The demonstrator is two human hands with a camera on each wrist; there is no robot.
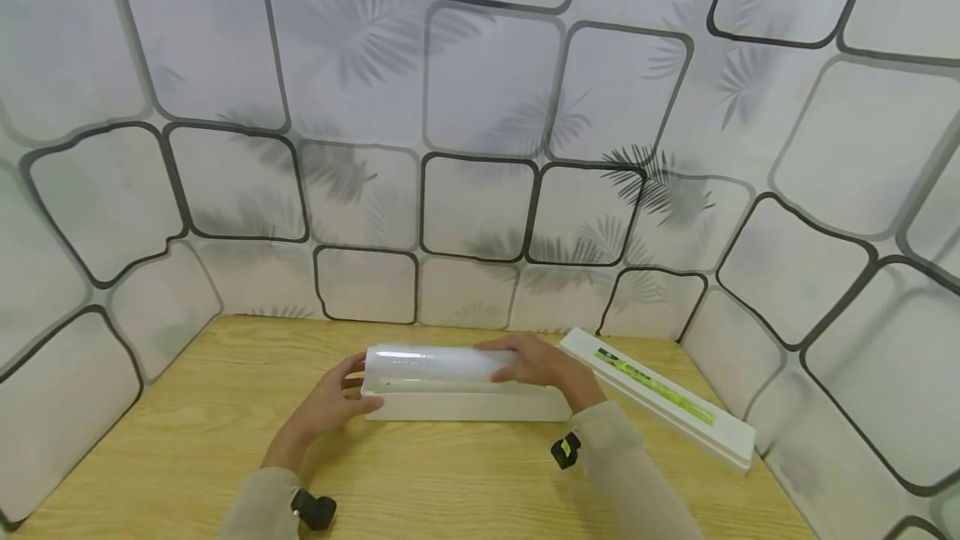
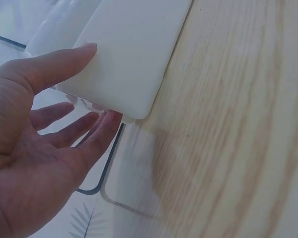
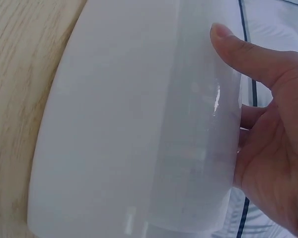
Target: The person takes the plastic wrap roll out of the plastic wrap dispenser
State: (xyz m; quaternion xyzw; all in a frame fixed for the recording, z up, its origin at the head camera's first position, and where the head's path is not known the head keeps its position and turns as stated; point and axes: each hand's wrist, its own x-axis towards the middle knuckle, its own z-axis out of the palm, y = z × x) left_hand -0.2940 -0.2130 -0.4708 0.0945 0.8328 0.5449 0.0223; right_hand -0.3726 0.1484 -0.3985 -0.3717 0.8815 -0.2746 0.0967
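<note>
A wooden table [image 1: 420,482] lies beneath the white box [image 1: 465,407], whose length runs left to right. A white lid [image 1: 652,394] lies slanted to the box's right. The translucent roll [image 1: 431,363] shows above the box's front wall, its long axis parallel to the box; whether it rests on the bottom is hidden. The right hand [image 1: 540,361] grips the roll over the box's right part, thumb in front, fingers behind. The left hand [image 1: 326,402], fingers spread, holds the box's left end, beside the roll's near end.
</note>
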